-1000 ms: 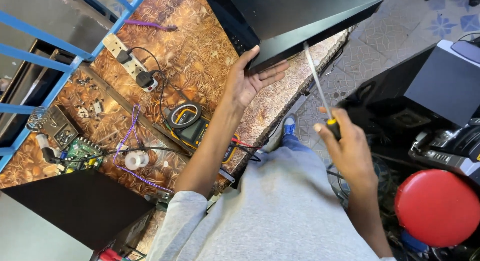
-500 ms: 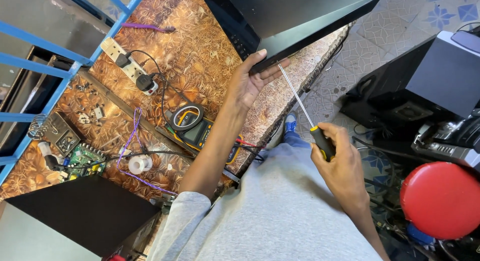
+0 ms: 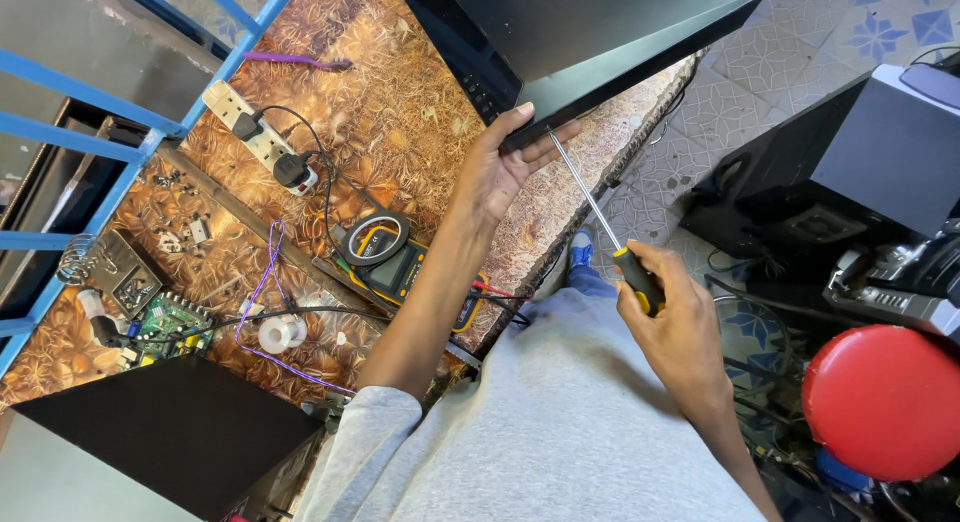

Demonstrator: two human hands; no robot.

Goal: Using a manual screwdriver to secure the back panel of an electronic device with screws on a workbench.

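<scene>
From the head camera, the left hand is spread against the underside of a black flat case that overhangs the front edge of the patterned workbench, fingers curled round its lower rim and steadying it. The right hand is closed round the black-and-yellow handle of a long screwdriver, held off the bench over the person's lap. The screwdriver's long axis runs on a slant, handle low toward the person, thin shaft rising up and to the left, so that its tip points at the case's lower edge just beside the left fingertips; whether the tip has met a screw is too small to tell. To do this well, I judge the shaft should be lined up straight with the fastener before any twist, the left hand pressing the case firmly so it cannot rock, and the fingertips kept clear of the tip. Further along the workbench lie a yellow multimeter, a white power strip near the back edge, a green circuit board and a roll of white tape.
</scene>
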